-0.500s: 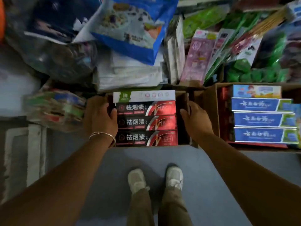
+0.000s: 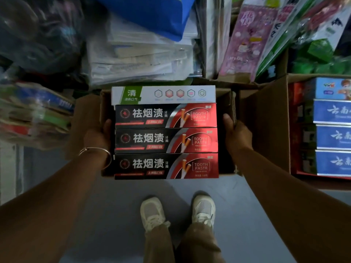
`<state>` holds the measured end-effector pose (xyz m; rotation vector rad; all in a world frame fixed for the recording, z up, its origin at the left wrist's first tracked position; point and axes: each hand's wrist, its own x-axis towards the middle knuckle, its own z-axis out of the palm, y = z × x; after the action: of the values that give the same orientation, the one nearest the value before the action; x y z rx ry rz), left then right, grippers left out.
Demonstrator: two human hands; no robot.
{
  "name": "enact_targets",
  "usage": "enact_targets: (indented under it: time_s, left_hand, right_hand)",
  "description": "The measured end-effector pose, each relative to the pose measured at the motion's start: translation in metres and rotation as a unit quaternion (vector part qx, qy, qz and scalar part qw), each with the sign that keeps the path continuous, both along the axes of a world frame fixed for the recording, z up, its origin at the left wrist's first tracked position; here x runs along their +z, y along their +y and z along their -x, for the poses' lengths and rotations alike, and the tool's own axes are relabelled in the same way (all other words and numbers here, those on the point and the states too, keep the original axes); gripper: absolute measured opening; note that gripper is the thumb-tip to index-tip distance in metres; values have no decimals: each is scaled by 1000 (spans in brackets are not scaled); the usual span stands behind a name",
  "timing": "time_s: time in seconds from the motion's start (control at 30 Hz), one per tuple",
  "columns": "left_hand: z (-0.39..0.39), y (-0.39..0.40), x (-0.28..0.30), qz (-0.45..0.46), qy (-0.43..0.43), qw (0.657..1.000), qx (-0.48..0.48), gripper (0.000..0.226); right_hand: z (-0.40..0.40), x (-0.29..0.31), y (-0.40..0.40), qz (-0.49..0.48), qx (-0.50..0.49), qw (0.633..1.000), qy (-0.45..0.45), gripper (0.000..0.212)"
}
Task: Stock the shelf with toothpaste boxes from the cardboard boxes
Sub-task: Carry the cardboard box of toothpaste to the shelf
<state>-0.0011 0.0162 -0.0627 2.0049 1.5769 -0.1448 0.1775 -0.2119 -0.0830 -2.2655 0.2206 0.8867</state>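
Gripping the cardboard box (image 2: 106, 103) from both sides: left hand (image 2: 98, 135) clamped on the left wall, right hand (image 2: 237, 135) clamped on the right wall, thumbs hooked inside, both arms extended forward and down. Packed inside: three red-and-black toothpaste boxes (image 2: 166, 140), one white toothpaste box (image 2: 163, 94) at the far end. Bracelet (image 2: 96, 151) on left wrist.

We read "祛烟渍" in large white characters on each of the three black-and-red toothpaste boxes (image 2: 166, 140) lying flat in the cardboard box (image 2: 106, 99), with "TOOTH PASTE" framed on their red ends. On the white box (image 2: 163, 94) at the carton's far edge we read "清" on a green patch. The blue boxes (image 2: 331, 137) in the right carton carry white script, cut off.
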Motion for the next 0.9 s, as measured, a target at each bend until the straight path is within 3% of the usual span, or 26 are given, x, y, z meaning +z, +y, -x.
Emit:
enact_targets:
  time_s: [0.17,0.3,0.43,0.57,0.9]
  left_hand:
    - [-1,2,-7,19,21,999,39,49]
    - [3,1,1,-13,-15,998,64,45]
    - [4,6,28,-16,29,999,32,51]
    - [1,3,87,-27,51,998,-6,58]
    - [-23,-55,288,-45,47,986,-156,55]
  right_hand:
    - [0,-6,1,49,26,996,-65,37]
    - [3,5,1,75,50,992,-93,40]
    - [12,33,-4,67,19,993,-100,47]
    - [27,83,-13,62,-21,994,-89,49]
    - [66,270,-101,85,-114,985,-99,54]
